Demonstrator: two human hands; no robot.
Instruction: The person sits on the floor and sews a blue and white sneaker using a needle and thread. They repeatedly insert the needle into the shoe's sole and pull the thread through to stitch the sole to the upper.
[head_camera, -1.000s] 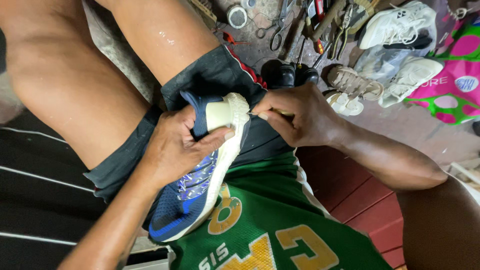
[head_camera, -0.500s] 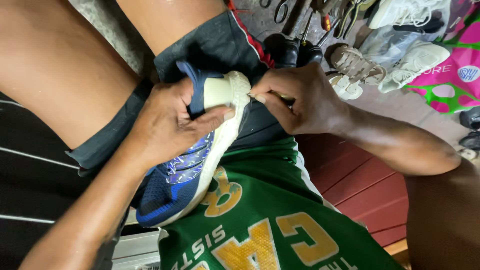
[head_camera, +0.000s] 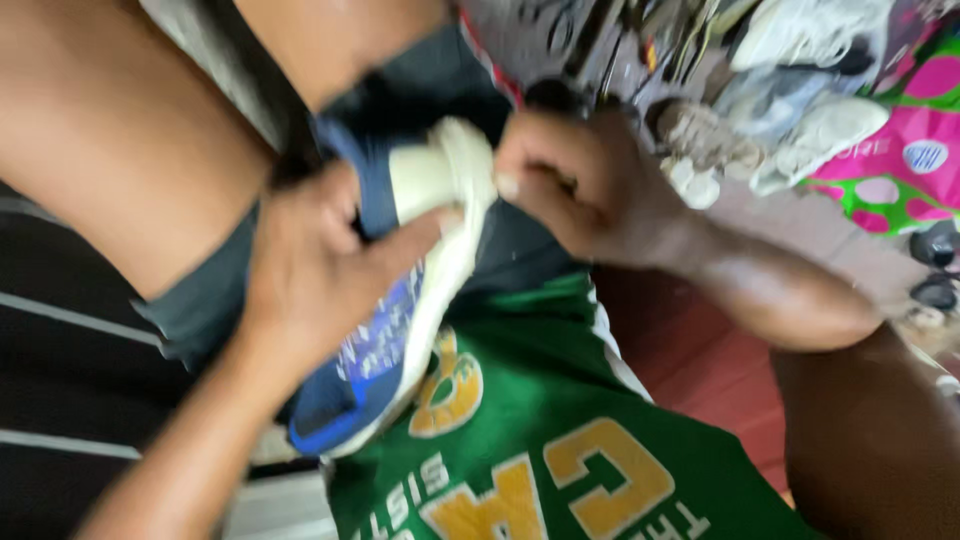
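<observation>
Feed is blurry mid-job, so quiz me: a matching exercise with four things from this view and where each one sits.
Things:
1. left hand
2. right hand
3. blue shoe
4. white shoes

Places:
A. heaped on the floor, top right
B. fist closed at the shoe's white end
C. lying across the lap
D. gripping the shoe's side, thumb on its white end

Pairs: 1-D, 2-B, 3-C, 4-A
</observation>
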